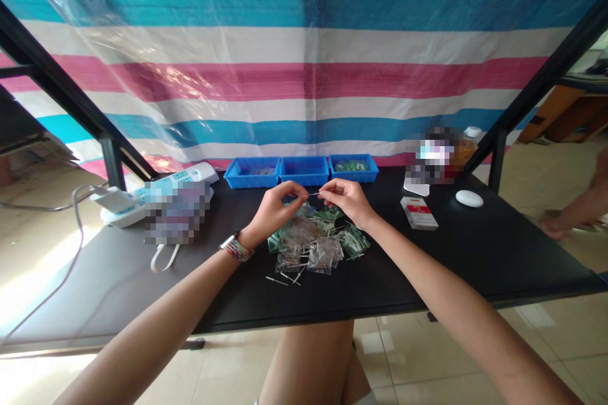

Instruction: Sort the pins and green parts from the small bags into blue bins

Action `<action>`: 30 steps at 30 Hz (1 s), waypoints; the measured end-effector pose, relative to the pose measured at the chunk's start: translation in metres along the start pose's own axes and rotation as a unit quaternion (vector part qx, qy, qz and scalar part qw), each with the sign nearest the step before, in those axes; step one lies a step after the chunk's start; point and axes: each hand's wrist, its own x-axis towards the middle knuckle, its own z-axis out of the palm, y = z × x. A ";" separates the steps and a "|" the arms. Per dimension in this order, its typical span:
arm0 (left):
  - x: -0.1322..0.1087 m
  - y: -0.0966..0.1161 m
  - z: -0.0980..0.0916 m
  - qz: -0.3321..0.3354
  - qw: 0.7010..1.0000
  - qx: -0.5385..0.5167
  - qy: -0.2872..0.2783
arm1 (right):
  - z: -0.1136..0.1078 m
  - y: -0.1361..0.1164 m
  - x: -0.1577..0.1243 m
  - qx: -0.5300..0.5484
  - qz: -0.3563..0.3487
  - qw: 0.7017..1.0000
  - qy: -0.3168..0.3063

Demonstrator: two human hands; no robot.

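Black worktop (475, 259) spreads across my remote view, carrying three blue bins (304, 181) and, nearer, a heap of clear and green bags (323, 255) with loose metal pins (277, 280). Over the heap, my left hand (284, 204) and right hand (349, 199) pinch narrowly at opposite ends of one thin pin (313, 194). I'd do well to grip lightly, wrists level, so it neither tilts nor slips.

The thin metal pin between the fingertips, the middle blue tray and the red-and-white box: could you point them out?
Thin metal pin (313, 194): head view, on its exposed shaft.
Middle blue tray (304, 179): head view, on its front wall.
Red-and-white box (418, 212): head view, on its upper face.
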 end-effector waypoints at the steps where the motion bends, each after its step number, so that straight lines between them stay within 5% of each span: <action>1: 0.000 0.000 0.000 -0.003 1.000 0.003 -0.001 | 0.000 0.000 0.000 0.003 -0.002 1.000 -0.003; 30: -0.002 -0.006 0.002 0.049 0.993 0.103 -0.002 | 0.007 0.001 -0.005 0.012 -0.017 1.000 -0.007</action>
